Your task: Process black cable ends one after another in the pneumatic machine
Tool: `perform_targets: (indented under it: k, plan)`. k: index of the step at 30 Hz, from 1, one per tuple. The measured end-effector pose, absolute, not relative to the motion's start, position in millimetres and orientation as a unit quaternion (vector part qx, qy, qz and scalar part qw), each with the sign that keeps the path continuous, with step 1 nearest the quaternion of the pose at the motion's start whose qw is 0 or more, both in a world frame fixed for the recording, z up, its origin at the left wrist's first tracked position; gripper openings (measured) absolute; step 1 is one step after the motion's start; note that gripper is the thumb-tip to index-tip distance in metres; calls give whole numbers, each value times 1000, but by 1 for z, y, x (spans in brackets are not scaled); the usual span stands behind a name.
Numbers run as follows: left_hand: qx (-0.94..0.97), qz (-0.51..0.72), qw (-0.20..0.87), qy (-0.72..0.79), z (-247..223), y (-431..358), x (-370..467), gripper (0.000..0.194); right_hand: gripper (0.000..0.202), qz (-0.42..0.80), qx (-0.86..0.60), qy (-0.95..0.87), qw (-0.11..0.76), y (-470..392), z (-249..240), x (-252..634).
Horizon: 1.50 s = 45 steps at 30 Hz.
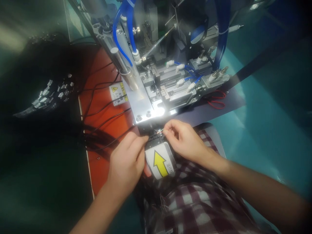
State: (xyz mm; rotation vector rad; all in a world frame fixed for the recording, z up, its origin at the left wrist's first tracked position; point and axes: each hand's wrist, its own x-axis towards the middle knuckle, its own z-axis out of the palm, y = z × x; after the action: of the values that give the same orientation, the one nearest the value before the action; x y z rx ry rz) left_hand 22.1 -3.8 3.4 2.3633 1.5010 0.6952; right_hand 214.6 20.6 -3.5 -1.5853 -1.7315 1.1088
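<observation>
My left hand [128, 159] is closed in a pinch at the left side of a small fixture [156, 141] on the front of the machine. A thin dark cable [153, 135] shows at its fingertips and runs towards the right. On the other side, my right hand [184, 139] pinches a fine wire end [160, 131] between thumb and forefinger. Both pinches are close together, just below the bright metal plate [146, 110]. Nearer to me is a white cover [159, 161] with a yellow arrow. The fingers partly hide the wire and the fixture.
Pneumatic cylinders [175, 84] with blue hoses [131, 29] stand behind the plate. Black cables [104, 112] cross the orange base [102, 130] at left, by a warning label [118, 93]. Shiny silver cable ends [46, 96] lie farther left. Red wire [216, 100] is at right.
</observation>
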Motion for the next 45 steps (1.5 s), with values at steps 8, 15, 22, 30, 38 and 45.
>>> perform_targets:
  k: [8,15,22,30,38,45]
  plan:
    - [803,251,145,521,6,-2,22,18,11,458,-582,-626,244,24,-2,218]
    - [816,247,145,503,5,4,17,19,13,439,-577,-644,244,24,-1,220]
    - [826,251,134,487,3,4,19,18,13,444,-576,-639,250,25,-3,221]
    - [827,254,137,483,1,4,17,19,10,439,-563,-620,325,20,-7,225]
    - [824,258,141,484,2,2,17,19,10,407,-560,-633,346,23,-3,216]
    - [822,263,142,484,2,4,18,18,8,519,-568,-544,335,25,-6,217]
